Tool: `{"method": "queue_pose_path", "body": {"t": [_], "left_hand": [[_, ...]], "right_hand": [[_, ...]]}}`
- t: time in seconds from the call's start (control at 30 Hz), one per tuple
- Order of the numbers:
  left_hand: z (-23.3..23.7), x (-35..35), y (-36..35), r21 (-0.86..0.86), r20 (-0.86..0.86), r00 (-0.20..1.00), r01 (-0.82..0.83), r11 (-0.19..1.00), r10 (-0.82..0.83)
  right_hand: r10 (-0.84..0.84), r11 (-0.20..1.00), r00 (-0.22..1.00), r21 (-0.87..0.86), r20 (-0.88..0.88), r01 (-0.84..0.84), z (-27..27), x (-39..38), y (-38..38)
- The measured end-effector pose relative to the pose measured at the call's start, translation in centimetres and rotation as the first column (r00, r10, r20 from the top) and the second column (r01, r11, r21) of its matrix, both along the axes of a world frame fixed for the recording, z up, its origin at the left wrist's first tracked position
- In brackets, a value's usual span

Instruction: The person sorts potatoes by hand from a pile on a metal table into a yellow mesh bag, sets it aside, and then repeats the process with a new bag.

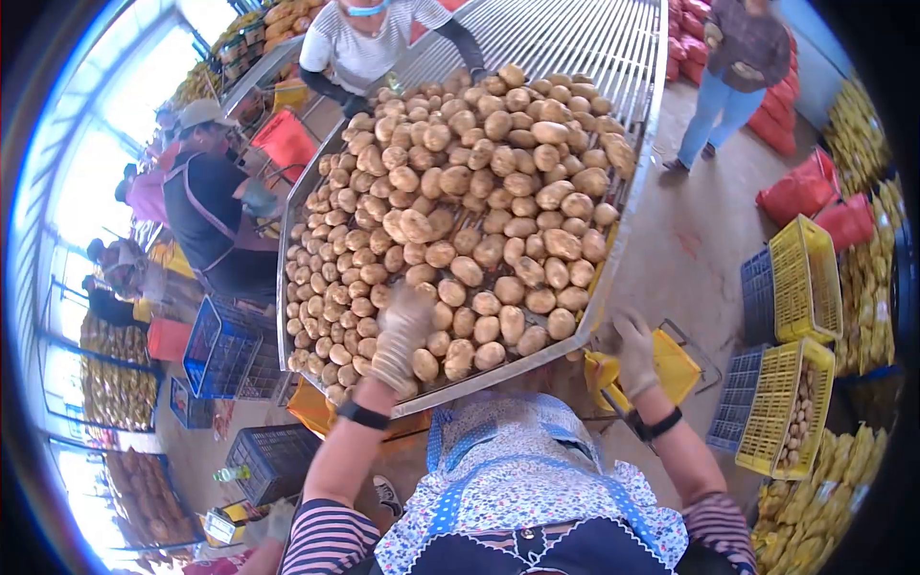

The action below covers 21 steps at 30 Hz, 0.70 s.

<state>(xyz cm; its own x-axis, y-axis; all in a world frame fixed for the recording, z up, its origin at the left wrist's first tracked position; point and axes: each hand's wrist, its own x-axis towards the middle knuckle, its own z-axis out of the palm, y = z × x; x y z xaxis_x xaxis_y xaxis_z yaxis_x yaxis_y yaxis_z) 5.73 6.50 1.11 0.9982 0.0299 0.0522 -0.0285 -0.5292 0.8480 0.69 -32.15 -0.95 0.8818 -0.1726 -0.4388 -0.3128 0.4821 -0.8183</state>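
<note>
A large heap of potatoes (458, 179) covers the near part of a metal sorting table (537, 360). My left hand (404, 326), in a pale knit glove, reaches over the potatoes at the near left; its fingers are blurred by motion among them. Just outside the table's right corner is my right hand (633, 347), gloved too, with fingers stretched out and nothing held. Below and beside it sits a yellow plastic container (675, 368).
Across the table a person (374, 38) in dark sleeves reaches at the heap. Another person (213, 196) stands left, and one (733, 72) at the back right. Crates stand on both sides: blue (213, 340), dark (273, 460), yellow (788, 407). Red sacks (800, 187) lie right.
</note>
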Motion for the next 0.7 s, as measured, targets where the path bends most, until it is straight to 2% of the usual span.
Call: {"method": "queue_pose_path", "body": {"t": [0.03,0.07,0.1,0.13,0.17,0.2,0.23,0.27,0.3,0.33,0.37,0.4,0.47,0.5,0.53,0.57,0.6,0.63,0.67,0.7], "left_hand": [[5.8,1.1,2.9,-0.057,0.139,0.990,-0.025,0.998,0.032],[9.0,2.7,6.4,-0.469,0.016,0.991,-0.109,0.876,0.132],[13.8,2.3,5.4,-0.566,0.094,0.939,-0.223,0.794,0.331],[17.3,2.5,4.7,-0.663,0.143,0.845,-0.304,0.684,0.515],[17.2,3.5,5.6,-0.680,0.161,0.823,-0.308,0.665,0.545],[16.7,4.3,6.7,-0.696,0.178,0.799,-0.311,0.647,0.575],[13.1,5.7,10.7,-0.577,0.183,0.888,-0.250,0.777,0.421],[9.7,7.3,12.5,-0.489,0.122,0.922,-0.266,0.831,0.367],[7.5,8.4,12.6,-0.517,0.063,0.937,-0.265,0.814,0.345],[2.3,10.4,14.9,-0.392,0.055,0.941,-0.288,0.873,0.335],[0.8,11.6,14.9,-0.231,0.136,0.949,-0.248,0.941,0.284],[0.3,12.9,14.8,-0.149,0.074,0.974,-0.203,0.968,0.216],[-0.7,16.0,15.0,0.091,0.035,0.989,-0.146,0.985,0.143],[-1.4,17.4,14.9,0.070,0.027,0.989,-0.150,0.986,0.148],[-2.2,19.1,14.8,0.125,0.029,0.990,-0.138,0.982,0.135],[-3.1,20.1,14.8,0.182,0.027,0.992,-0.126,0.975,0.123],[-4.2,21.0,15.0,0.163,0.024,0.991,-0.136,0.977,0.134],[-5.2,22.4,15.1,0.181,-0.103,0.994,-0.022,0.983,0.041],[-4.3,23.5,14.7,0.185,-0.227,0.972,0.099,0.978,-0.055],[-3.4,23.3,14.0,0.271,-0.266,0.964,0.062,0.961,0.013]], "right_hand": [[0.059,0.996,0.997,-0.063,0.048,-0.056,1.7,2.8,2.8],[0.120,0.987,0.988,-0.118,0.097,-0.108,3.3,5.3,6.0],[0.177,0.972,0.974,-0.178,0.144,-0.151,4.6,7.6,9.4],[0.251,0.963,0.953,-0.140,0.169,-0.229,5.3,9.7,12.6],[0.311,0.949,0.885,-0.170,0.345,-0.267,3.5,11.9,16.0],[0.412,0.887,0.814,-0.384,0.408,-0.256,1.9,14.2,19.9],[0.505,0.777,0.743,-0.606,0.439,-0.170,2.4,15.6,23.2],[0.600,0.624,0.672,-0.780,0.434,-0.054,2.7,17.0,26.2],[0.645,0.527,0.669,-0.849,0.370,-0.039,2.7,18.3,28.8],[0.681,0.422,0.668,-0.906,0.299,-0.025,2.6,19.6,31.0],[0.690,0.303,0.696,-0.953,0.201,-0.026,2.2,20.6,32.9],[0.685,0.177,0.721,-0.984,0.102,-0.029,1.8,21.6,34.3],[0.691,0.105,0.722,-0.993,0.031,-0.057,1.0,23.5,35.6],[0.689,0.061,0.724,-0.995,-0.015,-0.079,0.2,24.1,36.0],[0.687,0.017,0.724,-0.995,-0.062,-0.101,-0.1,24.8,36.5],[0.696,0.034,0.716,-0.993,-0.057,-0.111,-0.5,25.2,36.5],[0.703,0.013,0.708,-0.994,-0.071,-0.113,-0.7,25.8,36.5],[0.711,0.014,0.697,-0.988,-0.097,-0.152,-0.9,26.5,36.5],[0.716,0.018,0.688,-0.982,-0.121,-0.191,-0.2,27.4,36.6],[0.704,-0.061,0.676,-0.967,-0.218,-0.248,0.4,28.1,36.6]]}}
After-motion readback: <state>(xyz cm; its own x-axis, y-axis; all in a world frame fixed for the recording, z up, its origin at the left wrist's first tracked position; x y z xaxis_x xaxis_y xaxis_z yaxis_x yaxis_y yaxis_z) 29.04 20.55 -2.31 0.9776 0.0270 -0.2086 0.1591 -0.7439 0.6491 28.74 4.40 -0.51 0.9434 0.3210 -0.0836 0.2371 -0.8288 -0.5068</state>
